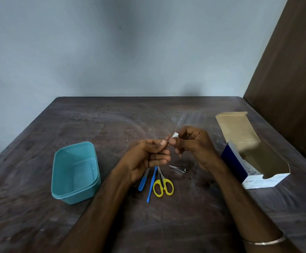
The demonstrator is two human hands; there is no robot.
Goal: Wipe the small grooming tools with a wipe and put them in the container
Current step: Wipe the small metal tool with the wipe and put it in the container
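Left hand [148, 156] is raised over the table [112, 121], thumb and fingers pinching the near end of a thin metal tool [175, 127]; which tool it is cannot be told from this view. Its shaft angles up and away from the person. Right hand [190, 143] pinches a small folded white wipe [175, 135] against the shaft, just above the left fingertips.

Handling judgement: the metal tool looks light, stiff and narrow, probably slick once wet. It is best held at one end with a firm fingertip pinch while the wipe runs along the free length. The tip may be pointed, so stroke away from the holding fingers. The wipe is soft and limp; keeping it folded gives it enough body to press.

On the table below the hands, still to be wiped by the look of it: a blue-handled file [143, 180], a slim blue tool [151, 185], yellow-handled scissors [162, 185] and a metal nail clipper [178, 169]. The scissors are best taken by the loops with the blades closed. The clipper is small and smooth, so grip it across its sides.

The teal container [75, 172] stands open at the left, nothing visible inside. The opened alcohol swab box [254, 157] lies at the right.
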